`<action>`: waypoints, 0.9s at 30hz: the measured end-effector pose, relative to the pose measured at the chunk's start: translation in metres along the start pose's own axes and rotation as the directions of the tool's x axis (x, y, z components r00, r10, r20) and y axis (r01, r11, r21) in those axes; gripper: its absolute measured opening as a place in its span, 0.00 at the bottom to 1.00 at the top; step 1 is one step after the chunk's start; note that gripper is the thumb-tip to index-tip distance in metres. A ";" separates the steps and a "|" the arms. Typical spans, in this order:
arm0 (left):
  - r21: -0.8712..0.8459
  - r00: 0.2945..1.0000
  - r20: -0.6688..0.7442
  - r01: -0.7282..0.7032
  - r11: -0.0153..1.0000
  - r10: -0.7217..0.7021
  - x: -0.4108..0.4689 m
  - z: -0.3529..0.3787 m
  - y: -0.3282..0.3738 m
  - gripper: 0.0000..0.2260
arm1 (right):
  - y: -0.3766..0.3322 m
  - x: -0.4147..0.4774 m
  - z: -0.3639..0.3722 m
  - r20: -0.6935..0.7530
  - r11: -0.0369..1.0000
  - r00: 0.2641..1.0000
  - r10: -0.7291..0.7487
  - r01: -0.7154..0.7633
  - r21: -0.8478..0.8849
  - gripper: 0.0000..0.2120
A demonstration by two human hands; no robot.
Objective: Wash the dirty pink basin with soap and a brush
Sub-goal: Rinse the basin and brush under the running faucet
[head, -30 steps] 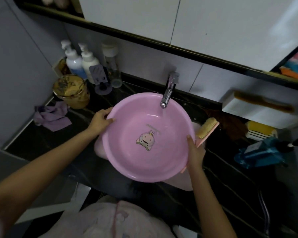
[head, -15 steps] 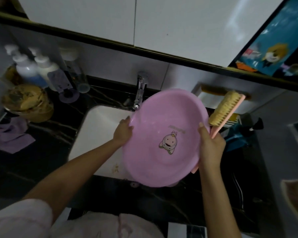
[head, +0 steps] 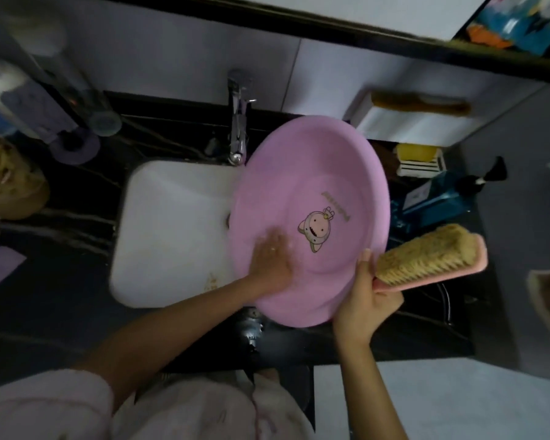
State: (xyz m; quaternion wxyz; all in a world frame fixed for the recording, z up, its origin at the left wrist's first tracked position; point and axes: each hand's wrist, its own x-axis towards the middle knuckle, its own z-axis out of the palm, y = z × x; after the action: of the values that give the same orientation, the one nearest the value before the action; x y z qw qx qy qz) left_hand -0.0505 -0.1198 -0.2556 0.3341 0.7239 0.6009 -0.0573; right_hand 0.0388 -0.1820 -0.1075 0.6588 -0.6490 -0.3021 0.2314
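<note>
The pink basin (head: 311, 192), with a cartoon print on its bottom, is tilted up on its side at the right edge of the white sink (head: 172, 230). My left hand (head: 272, 258) lies flat, fingers spread, against the basin's inner wall near the lower rim; it is blurred. My right hand (head: 367, 296) grips the basin's lower right rim together with the pink-backed scrub brush (head: 432, 254), whose tan bristles face up and stick out to the right.
A chrome tap (head: 237, 122) stands behind the sink. Pump bottles (head: 0, 100) and a yellowish jar (head: 10, 182) crowd the dark counter at left. At right sit a white soap rack with a yellow bar (head: 419, 160) and a blue bottle (head: 442, 198).
The basin has been lifted off the sink and tipped further upright to the right. My left hand has left the rim and moved onto the inner wall. The brush has swung lower.
</note>
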 end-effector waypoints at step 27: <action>-0.700 0.884 0.183 -0.190 0.689 0.430 -0.117 -0.059 -0.039 0.15 | -0.043 0.012 0.026 0.039 0.964 0.994 -0.104 0.110 -0.244 0.16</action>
State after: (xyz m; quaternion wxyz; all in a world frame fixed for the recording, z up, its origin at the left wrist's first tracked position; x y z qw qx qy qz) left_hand -0.1363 -0.1822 -0.1702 0.6703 0.6287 0.3822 0.0966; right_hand 0.0253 -0.1567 -0.0637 0.5809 -0.7054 -0.3714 0.1647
